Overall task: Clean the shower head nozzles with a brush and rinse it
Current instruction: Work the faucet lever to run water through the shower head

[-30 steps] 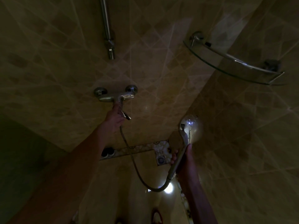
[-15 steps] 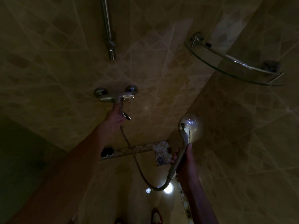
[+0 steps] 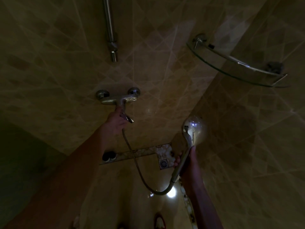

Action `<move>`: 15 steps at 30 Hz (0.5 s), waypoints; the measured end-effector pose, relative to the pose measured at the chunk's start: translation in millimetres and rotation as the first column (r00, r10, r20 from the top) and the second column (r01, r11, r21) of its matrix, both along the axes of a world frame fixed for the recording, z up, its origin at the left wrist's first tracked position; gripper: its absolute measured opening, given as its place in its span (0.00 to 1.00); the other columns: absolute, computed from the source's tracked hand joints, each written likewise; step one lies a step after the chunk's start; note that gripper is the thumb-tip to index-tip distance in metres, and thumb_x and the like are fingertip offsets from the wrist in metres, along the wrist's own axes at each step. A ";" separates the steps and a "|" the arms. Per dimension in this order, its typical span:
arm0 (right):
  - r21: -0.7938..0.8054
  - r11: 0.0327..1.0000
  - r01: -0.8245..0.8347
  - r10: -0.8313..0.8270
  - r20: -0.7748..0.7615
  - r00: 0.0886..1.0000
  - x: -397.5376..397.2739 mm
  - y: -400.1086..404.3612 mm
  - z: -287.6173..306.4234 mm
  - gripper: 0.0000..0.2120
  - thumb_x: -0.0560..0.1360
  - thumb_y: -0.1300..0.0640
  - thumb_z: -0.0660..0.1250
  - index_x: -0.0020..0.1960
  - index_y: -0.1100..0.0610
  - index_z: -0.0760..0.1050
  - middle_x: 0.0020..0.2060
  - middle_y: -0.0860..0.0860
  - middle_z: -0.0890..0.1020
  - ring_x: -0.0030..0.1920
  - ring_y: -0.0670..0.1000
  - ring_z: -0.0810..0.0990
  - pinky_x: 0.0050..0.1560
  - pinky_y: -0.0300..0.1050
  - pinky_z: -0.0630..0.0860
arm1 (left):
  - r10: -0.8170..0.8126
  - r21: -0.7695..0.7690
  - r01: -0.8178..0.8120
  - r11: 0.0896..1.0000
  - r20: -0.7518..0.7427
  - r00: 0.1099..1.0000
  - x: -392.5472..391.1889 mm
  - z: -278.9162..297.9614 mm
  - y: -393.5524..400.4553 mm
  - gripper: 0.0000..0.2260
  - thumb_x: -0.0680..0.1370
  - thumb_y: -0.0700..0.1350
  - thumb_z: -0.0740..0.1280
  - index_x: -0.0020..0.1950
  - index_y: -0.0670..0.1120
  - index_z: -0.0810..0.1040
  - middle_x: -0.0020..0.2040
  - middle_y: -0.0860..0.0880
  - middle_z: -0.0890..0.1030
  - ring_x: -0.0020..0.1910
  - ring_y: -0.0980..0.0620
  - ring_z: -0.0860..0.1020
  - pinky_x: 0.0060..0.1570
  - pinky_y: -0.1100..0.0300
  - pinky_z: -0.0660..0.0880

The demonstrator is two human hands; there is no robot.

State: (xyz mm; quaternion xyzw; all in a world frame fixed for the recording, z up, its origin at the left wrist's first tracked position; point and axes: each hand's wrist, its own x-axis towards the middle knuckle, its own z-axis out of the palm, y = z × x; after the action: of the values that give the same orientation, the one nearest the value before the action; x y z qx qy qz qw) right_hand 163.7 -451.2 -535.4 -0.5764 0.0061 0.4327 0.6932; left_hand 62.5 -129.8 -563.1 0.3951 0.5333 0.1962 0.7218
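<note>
My right hand (image 3: 186, 161) is wrapped around the handle of the shower head (image 3: 194, 129), whose long axis rises up and slightly right, chrome back toward me (nozzles face away, so I can't see them). My left hand (image 3: 115, 123) is nearer the mixer tap (image 3: 118, 99), fingers curled around its lever just below. The hose (image 3: 132, 156) loops between them. There's open room beneath; the glass shelf (image 3: 237, 68) sits well above.
</note>
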 end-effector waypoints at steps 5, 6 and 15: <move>0.006 1.000 0.008 -0.008 0.008 1.000 -1.3 1.6 1.9 0.30 0.68 0.27 0.62 0.42 0.55 0.76 0.31 0.52 0.73 0.31 0.50 0.72 0.37 0.46 0.70 | -0.010 -0.009 0.010 1.000 0.001 1.000 0.1 -2.4 1.4 0.22 0.76 0.63 0.62 0.37 0.44 0.73 0.38 0.42 0.77 0.39 0.48 0.76 0.43 0.55 0.74; 0.006 1.000 0.011 -0.011 0.007 1.000 -1.5 2.0 2.3 0.29 0.68 0.27 0.62 0.42 0.55 0.76 0.31 0.52 0.73 0.31 0.50 0.72 0.37 0.46 0.70 | -0.011 -0.013 0.011 1.000 0.000 1.000 -0.1 -2.4 1.6 0.22 0.76 0.63 0.61 0.37 0.44 0.73 0.39 0.42 0.77 0.40 0.48 0.76 0.45 0.54 0.75; -0.007 1.000 0.020 -0.020 0.007 1.000 -1.6 2.7 5.7 0.28 0.66 0.26 0.63 0.37 0.52 0.77 0.30 0.50 0.73 0.30 0.48 0.73 0.36 0.44 0.71 | -0.007 -0.018 0.007 1.000 0.008 1.000 0.3 -1.2 -1.1 0.23 0.76 0.63 0.61 0.39 0.42 0.72 0.39 0.42 0.75 0.37 0.47 0.75 0.40 0.57 0.73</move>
State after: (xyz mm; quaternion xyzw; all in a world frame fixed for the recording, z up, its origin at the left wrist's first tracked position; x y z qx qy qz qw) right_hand 162.1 -448.5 -529.7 -0.5801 0.0112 0.4237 0.6956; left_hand 62.8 -131.0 -564.3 0.3898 0.5309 0.1905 0.7279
